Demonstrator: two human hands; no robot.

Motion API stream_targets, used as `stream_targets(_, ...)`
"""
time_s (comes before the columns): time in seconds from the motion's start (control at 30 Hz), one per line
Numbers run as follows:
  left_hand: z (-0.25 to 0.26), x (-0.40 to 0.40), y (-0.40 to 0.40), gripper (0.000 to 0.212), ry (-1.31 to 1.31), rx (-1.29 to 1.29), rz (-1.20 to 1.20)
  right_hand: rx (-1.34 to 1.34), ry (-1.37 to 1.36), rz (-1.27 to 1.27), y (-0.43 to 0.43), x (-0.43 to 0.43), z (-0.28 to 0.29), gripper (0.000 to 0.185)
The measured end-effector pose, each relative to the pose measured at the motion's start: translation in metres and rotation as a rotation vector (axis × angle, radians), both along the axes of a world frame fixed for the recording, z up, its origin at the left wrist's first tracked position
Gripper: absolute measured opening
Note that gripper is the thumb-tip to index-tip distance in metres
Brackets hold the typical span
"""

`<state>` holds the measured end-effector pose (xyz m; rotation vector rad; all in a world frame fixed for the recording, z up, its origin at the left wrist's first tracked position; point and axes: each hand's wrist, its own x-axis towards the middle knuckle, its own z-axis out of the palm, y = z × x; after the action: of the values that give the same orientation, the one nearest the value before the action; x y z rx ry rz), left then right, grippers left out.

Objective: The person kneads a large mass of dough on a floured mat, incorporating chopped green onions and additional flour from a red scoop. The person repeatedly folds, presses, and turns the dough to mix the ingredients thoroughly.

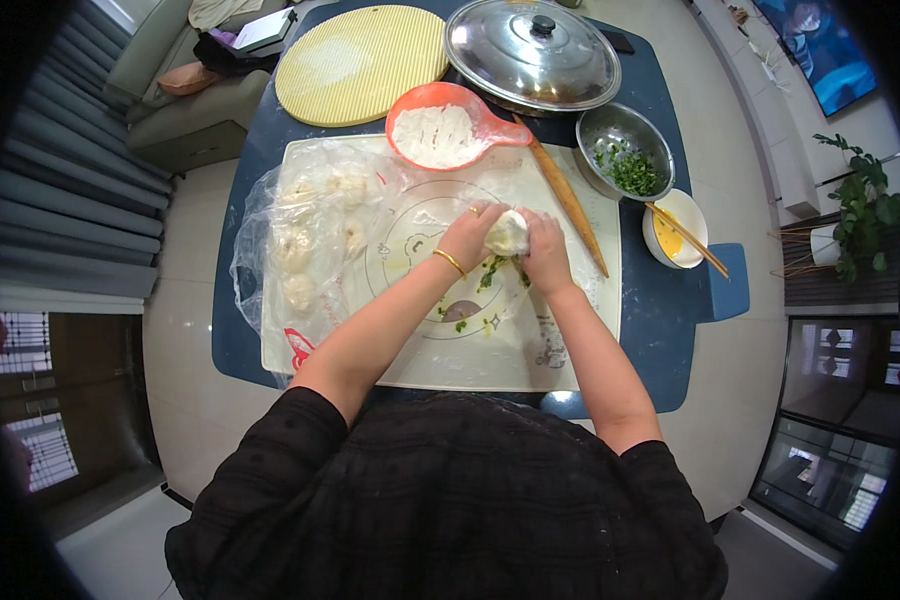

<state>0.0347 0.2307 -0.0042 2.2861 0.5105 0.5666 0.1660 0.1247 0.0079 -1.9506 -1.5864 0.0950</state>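
A piece of white dough (508,233) is held between my left hand (471,238) and my right hand (546,253), over a pale pastry mat (427,364). Chopped greens (489,274) hang or lie just beneath the dough, and a few bits are scattered on the mat nearer to me. Left of my hands, several dough balls (300,292) rest under a clear plastic bag (251,247). To the right of my right hand, a tapered wooden rolling pin (566,196) lies slantwise on the mat.
Beyond the mat are a red scoop (500,132) of flour, a yellow ribbed round board (367,67) and a lidded pan (532,56). At right stand a steel bowl (622,154) of chopped greens and a white bowl (691,214) with beaten egg, chopsticks (694,244) across it.
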Motion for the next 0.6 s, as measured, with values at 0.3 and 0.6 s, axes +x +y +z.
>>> stream_targets(0.3,0.026,-0.026,0.021,0.080,0.385,0.031,-0.262,-0.255,0.200,0.182,-0.012,0.015,0.010,0.062)
stream_targets(0.6,-0.021,-0.016,-0.004,0.065,0.341,0.176,-0.146,-0.170,-0.125,-0.004,-0.010,-0.025,-0.033,0.054)
